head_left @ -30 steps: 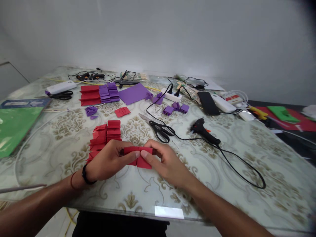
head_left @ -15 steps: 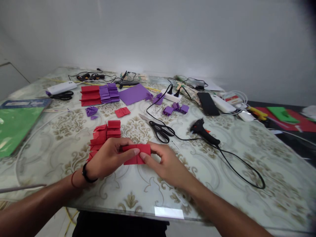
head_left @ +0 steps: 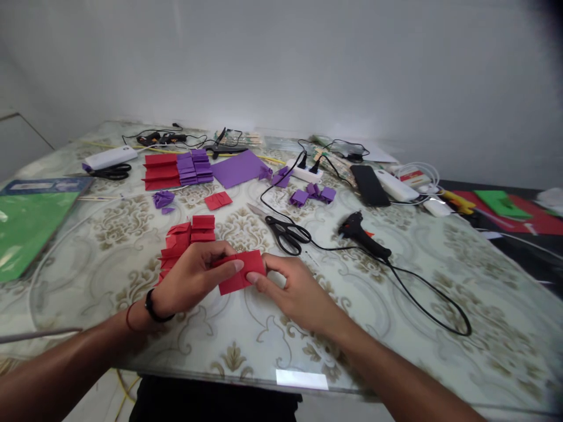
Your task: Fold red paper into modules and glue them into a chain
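A creased red paper square (head_left: 241, 272) is held between my two hands near the front of the table. My left hand (head_left: 193, 275) pinches its left side, thumb on top and fingers curled behind. My right hand (head_left: 297, 290) grips its right edge, with the thumb on the face and the fingertips hidden behind the paper. Just beyond my left hand lie folded red paper pieces (head_left: 178, 236), partly covered by that hand. Farther back a small red folded piece (head_left: 218, 200) rests by itself.
Black-handled scissors (head_left: 288, 234) and a glue gun (head_left: 364, 235) with its cord lie to the right. Farther back are purple paper (head_left: 237, 168), folded purple pieces (head_left: 194, 166), a power strip (head_left: 304, 171) and a phone (head_left: 369, 186). A green sheet pack (head_left: 35, 228) is at left.
The red paper square has tilted, its right side turned slightly upward. Both hands have shifted a little with it and keep their hold.
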